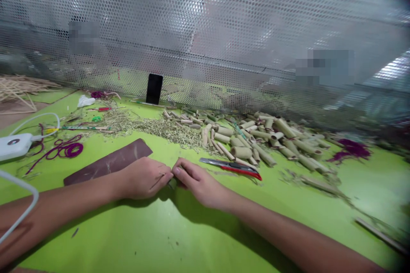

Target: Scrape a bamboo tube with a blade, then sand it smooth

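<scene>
My left hand (145, 178) and my right hand (200, 181) meet at their fingertips above the green table (150, 239). Both are closed in a pinch. Thin slivers show at the left fingers, but whatever lies between the fingertips is too small to name. Beneath and behind my left hand lies a brown sheet (112, 161). A red and grey utility knife (232, 166) rests just beyond my right hand. Past it is a pile of cut bamboo-like tubes (241, 152), with shavings (166, 130) to its left.
A perforated metal screen (192, 30) stands behind, with a black phone (154, 88) upright against it. Purple cord (73, 149), a white device (14, 146) with a cable, and thin sticks (22, 85) are at left. A purple bundle (352, 148) lies at right.
</scene>
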A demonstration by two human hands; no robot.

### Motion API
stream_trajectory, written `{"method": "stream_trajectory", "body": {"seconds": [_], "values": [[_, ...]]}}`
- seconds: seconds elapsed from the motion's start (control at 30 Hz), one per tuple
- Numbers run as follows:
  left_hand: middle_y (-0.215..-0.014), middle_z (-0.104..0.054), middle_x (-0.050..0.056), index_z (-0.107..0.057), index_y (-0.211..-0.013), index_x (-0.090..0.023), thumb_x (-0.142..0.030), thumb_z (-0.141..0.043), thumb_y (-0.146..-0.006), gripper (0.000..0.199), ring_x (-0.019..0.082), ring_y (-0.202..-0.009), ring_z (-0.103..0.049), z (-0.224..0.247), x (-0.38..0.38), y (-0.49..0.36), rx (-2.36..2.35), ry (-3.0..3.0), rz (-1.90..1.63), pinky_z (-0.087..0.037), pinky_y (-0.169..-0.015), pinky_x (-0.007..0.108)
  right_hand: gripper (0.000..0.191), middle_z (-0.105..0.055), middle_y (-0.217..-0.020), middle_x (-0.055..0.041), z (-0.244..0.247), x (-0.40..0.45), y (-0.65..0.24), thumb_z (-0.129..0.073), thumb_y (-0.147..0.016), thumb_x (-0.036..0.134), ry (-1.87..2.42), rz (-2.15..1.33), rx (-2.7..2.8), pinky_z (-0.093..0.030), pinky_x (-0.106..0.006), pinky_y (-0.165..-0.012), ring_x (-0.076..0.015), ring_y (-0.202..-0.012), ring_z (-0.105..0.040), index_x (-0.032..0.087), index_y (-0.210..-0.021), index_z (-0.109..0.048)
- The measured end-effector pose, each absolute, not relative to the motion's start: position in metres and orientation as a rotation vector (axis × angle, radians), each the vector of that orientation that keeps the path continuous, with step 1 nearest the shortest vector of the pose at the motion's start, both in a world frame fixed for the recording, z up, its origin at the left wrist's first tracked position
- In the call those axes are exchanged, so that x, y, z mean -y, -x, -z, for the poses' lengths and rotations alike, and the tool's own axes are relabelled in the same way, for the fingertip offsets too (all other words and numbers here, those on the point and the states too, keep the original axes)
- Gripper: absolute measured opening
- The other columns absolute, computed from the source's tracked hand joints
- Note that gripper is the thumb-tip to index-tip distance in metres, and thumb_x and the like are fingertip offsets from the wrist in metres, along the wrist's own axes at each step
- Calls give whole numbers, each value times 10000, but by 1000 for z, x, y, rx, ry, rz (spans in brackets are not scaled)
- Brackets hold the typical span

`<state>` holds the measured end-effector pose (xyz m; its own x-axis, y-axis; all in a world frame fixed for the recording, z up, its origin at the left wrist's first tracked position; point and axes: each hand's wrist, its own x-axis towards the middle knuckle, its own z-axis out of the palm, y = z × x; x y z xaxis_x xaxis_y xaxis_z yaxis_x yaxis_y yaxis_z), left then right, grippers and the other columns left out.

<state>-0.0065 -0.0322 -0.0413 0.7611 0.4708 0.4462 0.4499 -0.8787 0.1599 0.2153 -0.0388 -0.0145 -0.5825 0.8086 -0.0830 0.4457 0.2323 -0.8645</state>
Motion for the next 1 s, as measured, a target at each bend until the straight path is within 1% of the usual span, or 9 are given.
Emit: {"method": "stream_trajectory", "body": {"seconds": [0.1,0.23,0.37,0.5,0.63,0.7,0.8,0.87,1.0], "values": [[-654,-644,30,-597,-786,-196,-400,-45,-1168,701,170,-567,-582,41,33,5,-799,-2833,-724,-445,-588,300,526,-513,-752,19,17,38,-216,-471,-1016,747,1131,-1341,2092,-409,-335,-677,-184,-710,-490,238,-907,-545],[-649,-621,17,-572,-769,-199,-364,-112,-1167,631,158,-558,-557,40,33,5,-823,-2744,-778,-454,-591,281,569,-503,-769,22,21,36,-216,-471,-990,802,1082,-1370,2059,-403,-340,-674,-181,-709,-474,241,-924,-537],[-650,-613,10,-559,-762,-198,-315,-167,-1159,570,154,-555,-554,41,33,6,-804,-2709,-834,-457,-587,276,545,-506,-781,18,19,36,-215,-481,-1005,777,1062,-1370,2063,-407,-348,-686,-184,-718,-475,239,-949,-546],[-633,-594,5,-549,-763,-200,-307,-151,-1164,575,153,-540,-537,39,33,7,-767,-2767,-848,-444,-578,274,517,-509,-765,21,18,39,-215,-478,-1025,748,1025,-1353,2071,-405,-344,-683,-182,-711,-478,241,-951,-548],[-620,-572,6,-539,-764,-202,-369,-129,-1170,601,159,-533,-522,34,32,10,-718,-2882,-910,-411,-559,282,441,-533,-769,17,16,42,-214,-471,-1058,661,1011,-1245,2099,-405,-333,-682,-184,-727,-504,238,-972,-559],[-630,-572,7,-536,-774,-201,-478,-177,-1160,595,160,-533,-521,31,32,12,-732,-2893,-944,-392,-538,281,369,-560,-783,10,15,43,-215,-484,-1066,590,1027,-1134,2110,-403,-333,-675,-184,-723,-516,237,-1001,-567],[-655,-589,8,-557,-828,-190,-639,-294,-1104,589,155,-532,-524,29,32,15,-808,-2863,-943,-375,-508,266,251,-607,-799,2,16,42,-216,-532,-1054,488,1074,-1021,2103,-387,-327,-639,-176,-688,-521,240,-1029,-560],[-666,-601,11,-571,-859,-181,-644,-317,-1097,579,154,-537,-534,28,32,16,-856,-2879,-933,-377,-506,262,192,-620,-786,5,18,41,-218,-566,-1037,436,1093,-1038,2107,-380,-320,-615,-170,-666,-524,244,-1037,-554],[-636,-584,7,-565,-825,-187,-530,-268,-1141,553,157,-523,-526,29,31,17,-780,-3083,-970,-351,-505,282,145,-639,-791,9,23,39,-221,-625,-1003,374,1086,-1235,2091,-407,-321,-633,-163,-679,-549,250,-1044,-561]]}}
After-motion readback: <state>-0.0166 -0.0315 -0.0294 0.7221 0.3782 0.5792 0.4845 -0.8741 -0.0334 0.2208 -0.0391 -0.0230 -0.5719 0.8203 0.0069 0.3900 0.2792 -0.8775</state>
